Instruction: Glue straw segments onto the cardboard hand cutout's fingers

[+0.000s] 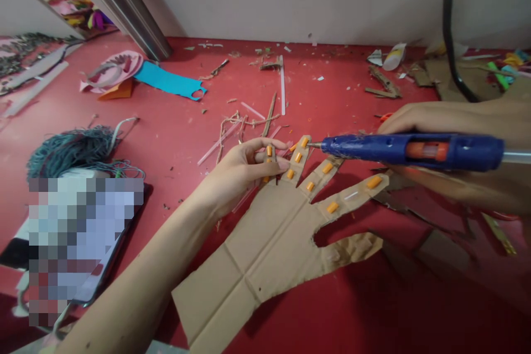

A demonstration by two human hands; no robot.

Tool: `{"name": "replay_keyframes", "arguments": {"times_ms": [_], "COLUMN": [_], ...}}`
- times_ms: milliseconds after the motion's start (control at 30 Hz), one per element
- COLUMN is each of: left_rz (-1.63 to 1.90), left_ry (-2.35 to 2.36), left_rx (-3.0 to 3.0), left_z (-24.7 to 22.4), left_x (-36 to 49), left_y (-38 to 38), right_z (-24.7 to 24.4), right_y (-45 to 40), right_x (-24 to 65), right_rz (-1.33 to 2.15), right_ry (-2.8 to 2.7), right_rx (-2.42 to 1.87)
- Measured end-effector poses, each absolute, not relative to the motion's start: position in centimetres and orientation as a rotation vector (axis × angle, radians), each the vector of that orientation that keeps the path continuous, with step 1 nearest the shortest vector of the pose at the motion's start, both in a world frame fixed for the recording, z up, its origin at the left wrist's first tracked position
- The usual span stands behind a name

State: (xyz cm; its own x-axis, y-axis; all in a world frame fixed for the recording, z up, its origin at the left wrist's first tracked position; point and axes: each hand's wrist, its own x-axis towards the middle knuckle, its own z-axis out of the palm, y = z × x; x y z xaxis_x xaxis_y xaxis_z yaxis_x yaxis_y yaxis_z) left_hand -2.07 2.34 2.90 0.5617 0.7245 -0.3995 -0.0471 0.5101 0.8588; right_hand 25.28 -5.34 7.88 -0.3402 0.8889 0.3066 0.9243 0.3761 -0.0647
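Observation:
A hand-shaped cardboard cutout (pixel 277 232) lies tilted across the middle, with short orange straw pieces (pixel 311 186) along its fingers. My left hand (pixel 249 163) is closed on the cutout near its leftmost finger, thumb and fingertips pinching it. In my right hand (pixel 435 117) is a blue hot glue gun (pixel 360 148), gripped from the right side with its handle hidden. The metal nozzle meets or nearly meets the straw piece at the tip of the second cardboard finger. A clear glue stick (pixel 516 157) sticks out of the gun's back.
A phone (pixel 99 243), partly blurred, lies at left below a bundle of teal yarn (pixel 70 149). Blue felt (pixel 168 78), twine (pixel 226 127), clear straws (pixel 282 88) and cardboard scraps (pixel 384 82) litter the red table (pixel 199 66). A black cable (pixel 448 27) hangs at right.

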Motion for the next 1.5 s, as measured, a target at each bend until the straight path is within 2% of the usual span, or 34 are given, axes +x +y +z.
{"name": "replay_keyframes", "arguments": {"times_ms": [100, 400, 667, 967, 1400, 1500], "left_rz": [0.549, 0.554, 0.562, 0.562, 0.564, 0.558], "left_ry": [0.860, 0.872, 0.863, 0.878, 0.900, 0.899], "left_rx": [0.943, 0.982, 0.995, 1.009, 1.017, 1.020], "left_z": [2.8, 2.7, 2.6, 2.5, 2.4, 2.4], "left_x": [-2.0, -2.1, -2.0, -2.1, -2.1, -2.1], "left_y": [2.3, 2.3, 2.4, 2.3, 2.4, 2.4], "right_z": [8.0, 7.1, 7.1, 7.3, 7.2, 7.3], "right_y": [-5.3, -5.5, -5.1, -5.0, -5.3, -5.2], "right_x": [25.4, 24.7, 25.4, 25.3, 25.0, 25.1], "right_rz": [-0.084, -0.236, -0.299, -0.195, -0.208, -0.212], "right_ry": [-2.442, -2.286, -2.382, -2.490, -2.362, -2.421], "right_rx": [-1.412, -1.566, -1.435, -1.391, -1.564, -1.484]}}
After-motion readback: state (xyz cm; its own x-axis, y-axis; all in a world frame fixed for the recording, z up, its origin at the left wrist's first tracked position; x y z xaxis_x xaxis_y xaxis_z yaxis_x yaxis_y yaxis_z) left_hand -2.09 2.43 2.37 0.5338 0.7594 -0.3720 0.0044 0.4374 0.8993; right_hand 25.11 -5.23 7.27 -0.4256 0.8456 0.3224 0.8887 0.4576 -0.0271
